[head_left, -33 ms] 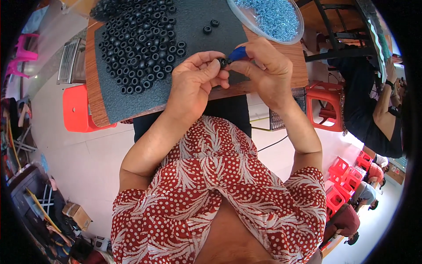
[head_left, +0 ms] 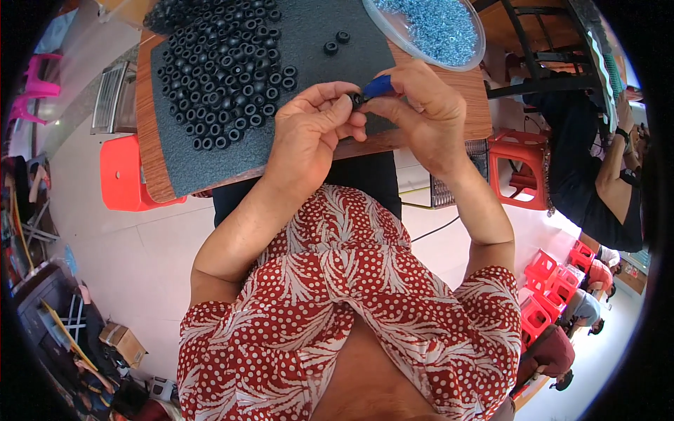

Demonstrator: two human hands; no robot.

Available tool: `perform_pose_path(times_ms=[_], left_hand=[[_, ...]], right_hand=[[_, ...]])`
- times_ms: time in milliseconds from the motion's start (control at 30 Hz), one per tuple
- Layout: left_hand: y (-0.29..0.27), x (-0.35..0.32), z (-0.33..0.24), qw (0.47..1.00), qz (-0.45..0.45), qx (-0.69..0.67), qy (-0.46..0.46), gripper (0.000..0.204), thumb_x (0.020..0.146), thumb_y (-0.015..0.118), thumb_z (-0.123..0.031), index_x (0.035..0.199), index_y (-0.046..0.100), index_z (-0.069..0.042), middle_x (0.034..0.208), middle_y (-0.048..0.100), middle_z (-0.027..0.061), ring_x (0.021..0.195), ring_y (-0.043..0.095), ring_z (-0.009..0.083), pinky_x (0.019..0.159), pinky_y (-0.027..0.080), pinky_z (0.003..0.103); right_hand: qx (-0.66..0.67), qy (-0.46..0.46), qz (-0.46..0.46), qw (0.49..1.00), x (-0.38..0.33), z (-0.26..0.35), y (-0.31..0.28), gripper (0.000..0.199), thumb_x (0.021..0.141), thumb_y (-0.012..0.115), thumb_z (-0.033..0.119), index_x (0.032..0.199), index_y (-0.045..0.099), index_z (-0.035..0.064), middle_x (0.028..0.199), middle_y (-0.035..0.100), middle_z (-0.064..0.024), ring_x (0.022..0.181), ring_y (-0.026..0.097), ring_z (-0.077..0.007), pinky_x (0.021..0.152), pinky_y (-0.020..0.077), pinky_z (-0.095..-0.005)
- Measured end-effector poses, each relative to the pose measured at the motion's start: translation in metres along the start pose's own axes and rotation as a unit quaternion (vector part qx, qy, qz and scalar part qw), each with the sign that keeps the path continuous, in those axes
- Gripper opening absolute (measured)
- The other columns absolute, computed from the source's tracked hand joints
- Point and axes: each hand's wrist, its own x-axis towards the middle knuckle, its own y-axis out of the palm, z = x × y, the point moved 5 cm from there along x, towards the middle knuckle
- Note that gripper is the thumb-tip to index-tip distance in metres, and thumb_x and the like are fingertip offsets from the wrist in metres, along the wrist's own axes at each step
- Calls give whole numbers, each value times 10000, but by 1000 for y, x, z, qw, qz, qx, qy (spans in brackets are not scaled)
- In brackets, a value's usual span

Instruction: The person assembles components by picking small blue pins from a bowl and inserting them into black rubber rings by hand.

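Between thumb and fingertips, my left hand (head_left: pixel 309 130) pinches a small black ring-shaped piece (head_left: pixel 355 99) above the table's near edge. My right hand (head_left: pixel 428 105) meets it from the right, its thumb and index finger pressed close together at the piece's side. A blue covering (head_left: pixel 379 85) is on or at the right index fingertip. Whatever those fingers hold is too small to make out. Left of my hands, a big pile of similar black rings (head_left: pixel 225 77) lies on a dark grey mat (head_left: pixel 210 167). Two loose black rings (head_left: pixel 337 42) sit apart beyond my hands.
A clear round tub (head_left: pixel 483 45) of small light-blue bits stands at the table's far right. Red stools (head_left: pixel 125 172) flank the wooden table (head_left: pixel 160 179). On the right are a person in black (head_left: pixel 579 168), a black metal frame (head_left: pixel 530 42) and several seated people.
Hardly anything differs. The right index finger with its blue covering has shifted very slightly at the black ring; my left hand stays in place.
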Motion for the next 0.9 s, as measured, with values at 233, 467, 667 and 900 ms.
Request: perform_pose_path(times_ms=[233,467,667,900], left_hand=[[0,0,1,1000,-5,19,17,174,876,546,-30,1027,554,56,832,603,93,724,603,155,638,520,270],[2,-2,1,995,-18,79,60,168,856,576,-22,1006,565,53,835,609,90,700,600,136,617,519,246],[5,-4,-1,994,-17,82,70,174,853,581,-24,1008,568,53,839,611,91,696,597,134,619,517,240],[6,-6,-3,992,-27,98,78,188,853,581,-28,1019,566,61,834,610,94,696,593,136,624,514,239]], right_hand=[[-65,-68,15,995,1,10,3,181,631,675,-42,788,596,1,768,592,-93,728,544,-252,613,445,-322],[-129,-151,22,980,2,16,4,196,617,668,-49,785,583,5,743,578,-90,722,531,-262,591,433,-327],[13,18,24,999,0,-4,3,211,607,693,-39,787,587,-4,729,570,-82,691,524,-213,594,430,-299],[24,-20,4,999,-1,-3,2,209,611,713,1,789,605,9,736,580,-58,692,539,-194,599,435,-294]])
